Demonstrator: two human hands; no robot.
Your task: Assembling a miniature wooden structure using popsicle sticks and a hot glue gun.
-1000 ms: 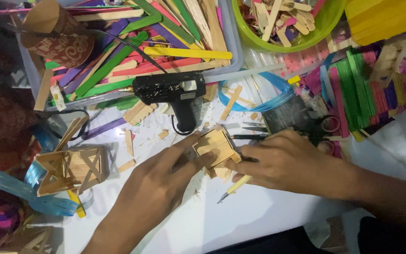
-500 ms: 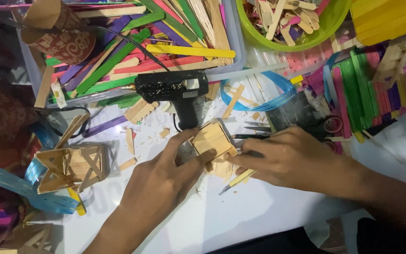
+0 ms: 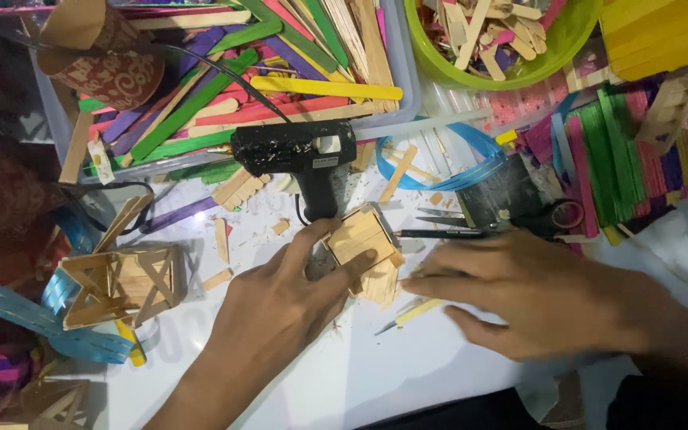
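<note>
Left hand: the left hand (image 3: 284,306) grips the small stick box (image 3: 361,237), thumb on its near face, fingers curled around its left side; the box is tilted, lifted a little off the white table (image 3: 376,382).
Right hand: the right hand (image 3: 519,295) lies flat and half open just right of the box, fingers pointing left toward a pile of loose plain sticks (image 3: 380,280) under the box; whether the fingertips pinch a stick I cannot tell (blurred).
Above the hands: black glue gun (image 3: 296,151), handle pointing down at the box.
Beyond the gun: clear tray of coloured craft sticks (image 3: 224,87); green bowl (image 3: 511,76) of stick offcuts further right.
Left of left hand: open stick frame (image 3: 121,283), well apart.
Between hands, nearer edge: small yellow-handled blade (image 3: 408,316).
Above right hand: black scissors (image 3: 511,227).
</note>
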